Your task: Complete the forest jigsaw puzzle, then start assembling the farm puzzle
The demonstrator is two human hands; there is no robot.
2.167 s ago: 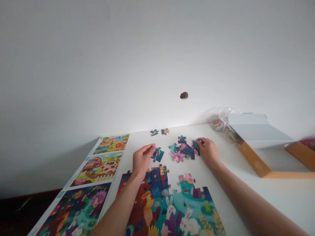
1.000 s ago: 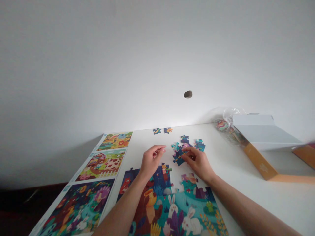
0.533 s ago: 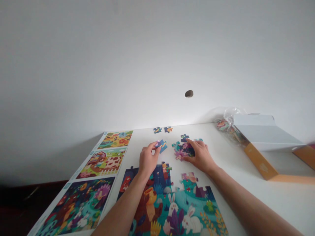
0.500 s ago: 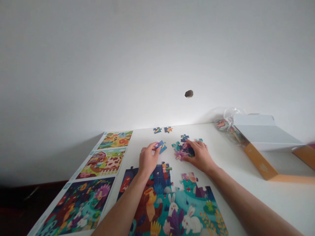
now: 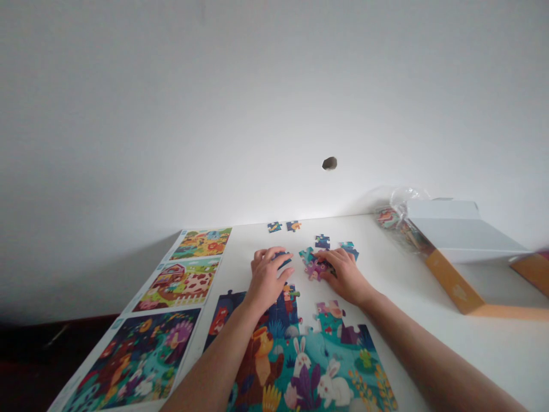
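- Blue piece (image 5: 282, 259): partly hidden under left hand (image 5: 266, 279), fingers spread.
- Right hand (image 5: 345, 276): palm down, thumb and fingers parted over loose pieces (image 5: 314, 269); contact unclear.
- Joined puzzle (image 5: 315, 366): wearer's side of fingers, bottom cut off.

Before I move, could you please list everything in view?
joined puzzle: one, multicoloured, front centre
back pieces: two, blue and orange, by wall
loose pieces: several, mixed colours, around right hand
piece: one, blue, under left hand
printed pictures: three, multicoloured, left
open box: one, orange and white, right
bag: one, clear, beside box
table: one, white, beneath
wall: one, pale, behind
hole: one, dark, in wall
left hand: one, centre
right hand: one, centre
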